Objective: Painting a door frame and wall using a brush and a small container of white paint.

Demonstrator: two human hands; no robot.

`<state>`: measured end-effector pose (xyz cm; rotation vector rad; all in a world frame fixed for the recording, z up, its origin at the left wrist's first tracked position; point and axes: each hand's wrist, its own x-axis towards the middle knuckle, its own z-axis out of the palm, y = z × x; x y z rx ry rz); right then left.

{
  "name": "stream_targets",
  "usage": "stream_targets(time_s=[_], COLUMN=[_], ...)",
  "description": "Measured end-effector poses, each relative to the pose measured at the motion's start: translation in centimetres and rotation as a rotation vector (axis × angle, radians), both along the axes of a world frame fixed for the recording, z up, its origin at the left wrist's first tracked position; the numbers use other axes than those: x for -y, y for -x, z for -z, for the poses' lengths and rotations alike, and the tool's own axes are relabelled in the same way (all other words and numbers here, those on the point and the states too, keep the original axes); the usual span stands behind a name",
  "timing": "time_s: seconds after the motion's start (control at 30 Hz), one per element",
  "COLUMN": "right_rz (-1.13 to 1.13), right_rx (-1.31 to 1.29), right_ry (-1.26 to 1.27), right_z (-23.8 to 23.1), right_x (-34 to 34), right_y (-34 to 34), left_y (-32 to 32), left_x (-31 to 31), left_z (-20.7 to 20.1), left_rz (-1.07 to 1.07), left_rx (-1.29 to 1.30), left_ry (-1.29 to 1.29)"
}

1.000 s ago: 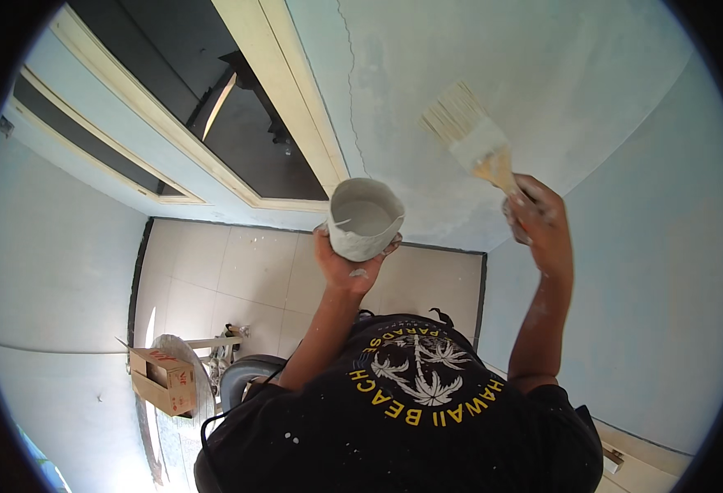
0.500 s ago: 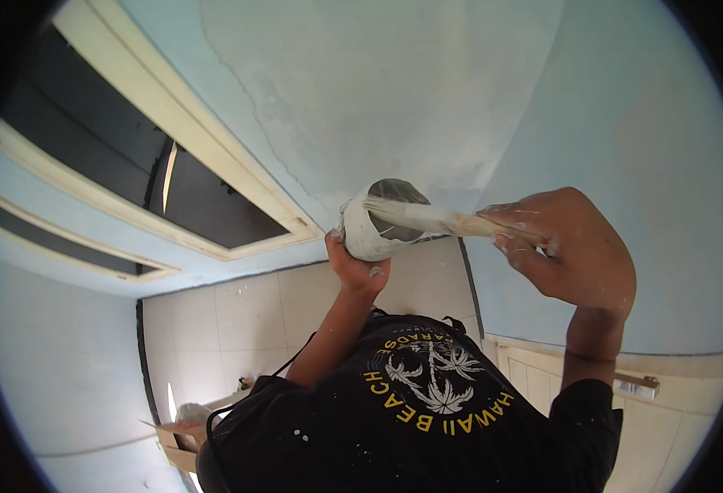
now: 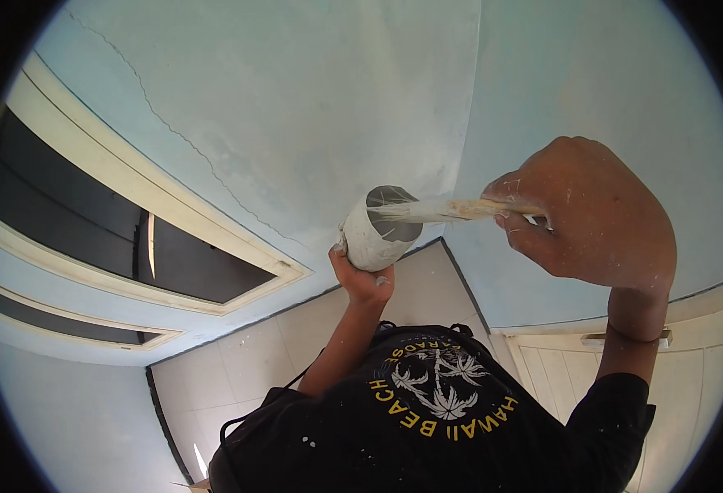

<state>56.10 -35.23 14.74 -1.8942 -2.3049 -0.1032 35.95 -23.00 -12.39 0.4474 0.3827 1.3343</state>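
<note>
My left hand is wrapped round the lower part of a white, paint-smeared cup-shaped container, tilted with its mouth toward the upper right. Grey shows inside its rim. My right hand pinches the handle of a paintbrush coated in whitish paint. The brush lies almost level, its splayed bristles across the mouth of the container. Whether the bristle tips touch the inner wall, I cannot tell. Dried paint specks mark the right hand's fingers.
A pale blue-green wall with a thin crack stands ahead, meeting another wall at a corner on the right. Cream-framed windows with dark panes are at left. Light floor tiles lie below, and a cream door is at lower right.
My right hand and the brush have drawn rightward, so less of the brush overlaps the container. The whole view has turned, shifting the windows and wall corner; the cardboard box has almost left the picture.
</note>
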Motion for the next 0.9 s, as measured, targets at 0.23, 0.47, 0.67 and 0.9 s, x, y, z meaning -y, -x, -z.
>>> stream_targets(time_s=[0.23, 0.47, 0.67, 0.9], right_rz=[-0.077, -0.029, -0.036, -0.002], right_rx=[0.054, 0.127, -0.032, -0.009], right_ry=[0.086, 0.433, 0.267, 0.206], right_z=[0.6, 1.3, 2.6, 1.5], right_x=[-2.6, -4.8, -4.8, -5.2], right_y=[1.9, 3.1, 2.0, 1.8], left_y=[0.8, 1.1, 0.8, 1.0], left_x=[-1.3, -1.6, -1.8, -2.0], left_z=[2.8, 4.0, 4.3, 4.1], left_rz=[0.118, 0.113, 0.065, 0.196], left_rx=[0.010, 0.034, 0.000, 0.086], left_ry=[-0.053, -0.073, -0.075, -0.071])
